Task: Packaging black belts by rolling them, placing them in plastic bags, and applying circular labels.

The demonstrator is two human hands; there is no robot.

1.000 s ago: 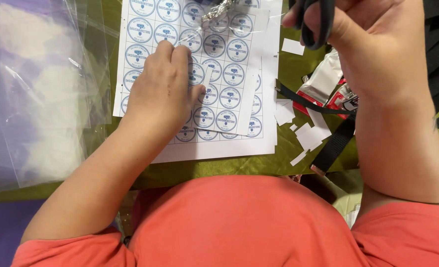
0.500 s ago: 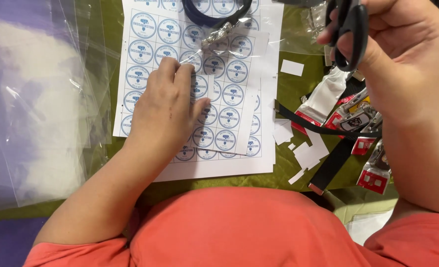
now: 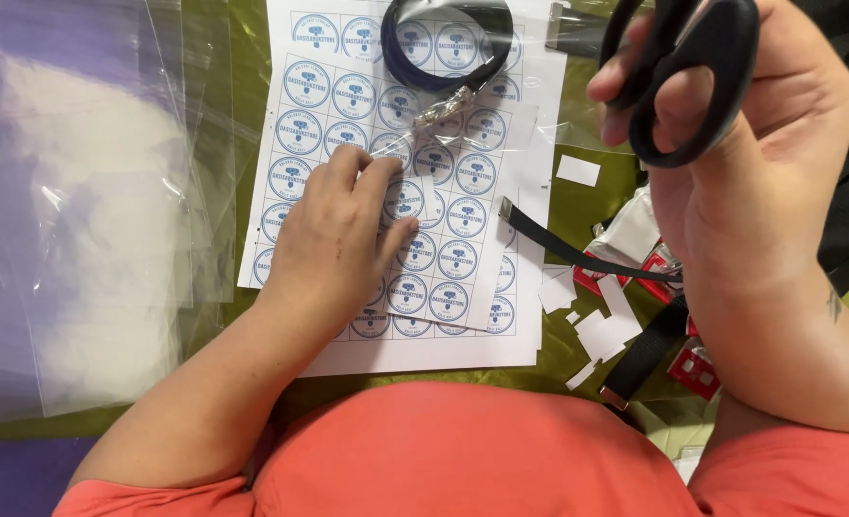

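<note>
A white sheet (image 3: 530, 163) printed with rows of round blue stickers lies on an olive-green surface. My left hand (image 3: 338, 239) rests on the sheet, its fingertips pinching a sticker near the middle. My right hand (image 3: 750, 182) is raised at the upper right, its fingers through the handles of black scissors (image 3: 702, 77). At the sheet's top lies a coiled dark lanyard (image 3: 444, 48) inside a small clear bag (image 3: 463, 120).
Clear plastic bags (image 3: 89, 211) are stacked at the left over a purple surface. Black straps (image 3: 578, 251), white paper scraps (image 3: 606, 330) and small red-and-white packets (image 3: 692, 369) lie at the right. My orange shirt fills the bottom.
The view has shifted so the sheet sits lower in the frame, bringing the coiled lanyard into sight. My right hand with the scissors stays raised; my left hand stays on the stickers.
</note>
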